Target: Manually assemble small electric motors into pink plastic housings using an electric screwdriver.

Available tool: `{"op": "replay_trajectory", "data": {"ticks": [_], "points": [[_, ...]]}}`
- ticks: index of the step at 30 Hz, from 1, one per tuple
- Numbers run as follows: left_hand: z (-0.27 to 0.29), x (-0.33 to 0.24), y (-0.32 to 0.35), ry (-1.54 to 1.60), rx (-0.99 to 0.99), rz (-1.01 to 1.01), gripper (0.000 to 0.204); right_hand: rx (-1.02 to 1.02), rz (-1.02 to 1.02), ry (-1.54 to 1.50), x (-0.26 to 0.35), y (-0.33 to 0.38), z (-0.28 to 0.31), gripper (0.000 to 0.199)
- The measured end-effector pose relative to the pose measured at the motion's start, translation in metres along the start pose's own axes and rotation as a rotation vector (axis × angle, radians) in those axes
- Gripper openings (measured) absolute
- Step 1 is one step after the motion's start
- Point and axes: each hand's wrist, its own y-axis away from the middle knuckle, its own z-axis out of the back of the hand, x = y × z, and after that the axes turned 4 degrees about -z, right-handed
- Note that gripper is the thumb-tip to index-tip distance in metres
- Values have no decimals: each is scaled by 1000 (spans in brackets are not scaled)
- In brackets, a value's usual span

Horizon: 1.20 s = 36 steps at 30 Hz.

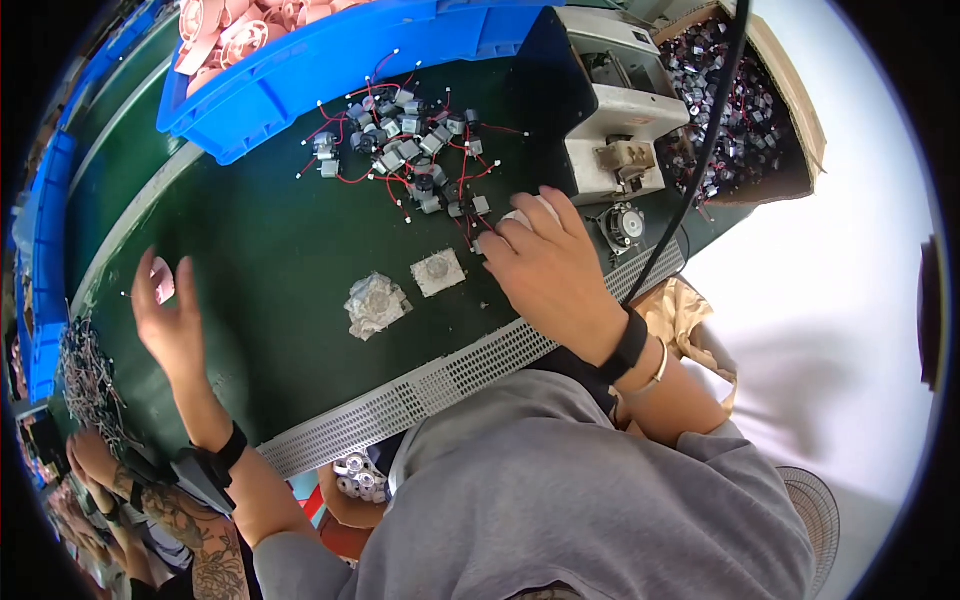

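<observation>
My left hand (172,325) is held over the left side of the green work surface (260,230), thumb and fingers apart. Between them shows a pink plastic part (162,281); it seems to lie beyond the fingertips, not gripped. My right hand (553,270) is bent, palm down, at the right edge of a pile of small motors (410,145) with red wires. Its fingers curl round a pale piece (530,213), mostly covered, whose kind I cannot make out. Nearer me lie a crumpled whitish lump (376,305) and a flat whitish block (438,272) with a round hollow.
A blue bin (330,75) of pink parts stands at the back. A metal machine (615,110), a round motor-like device (623,226) and a cardboard box (800,110) of motors stand right. A black cable (712,140) hangs there. A co-worker's tattooed arm (205,540) is at lower left.
</observation>
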Motion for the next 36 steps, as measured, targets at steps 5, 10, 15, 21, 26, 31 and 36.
{"op": "replay_trajectory", "data": {"ticks": [5, 10, 15, 21, 26, 31, 36], "points": [[-21, -68, -20, 330, 198, -218, 34, 145, 101, 238, 4, -13, -24, 10], [-18, -105, -37, 503, 189, -305, 28, 166, 66, 77, 3, -18, -7, 18], [-23, -132, -85, 452, 60, -410, 25, 371, -388, -1210, -23, -28, 25, 32], [-86, -171, -192, 183, 95, -580, 44, 241, -272, -1578, -23, -26, 10, 36], [-131, -167, -255, -119, 477, -809, 36, 203, -289, -1821, -21, -13, 22, 28], [-78, -180, -204, 439, 149, -351, 31, 18, -528, -1858, -43, 18, 30, 37], [-50, -215, -83, 910, 741, -350, 51, -130, -632, -1779, -67, 17, 42, 44]]}}
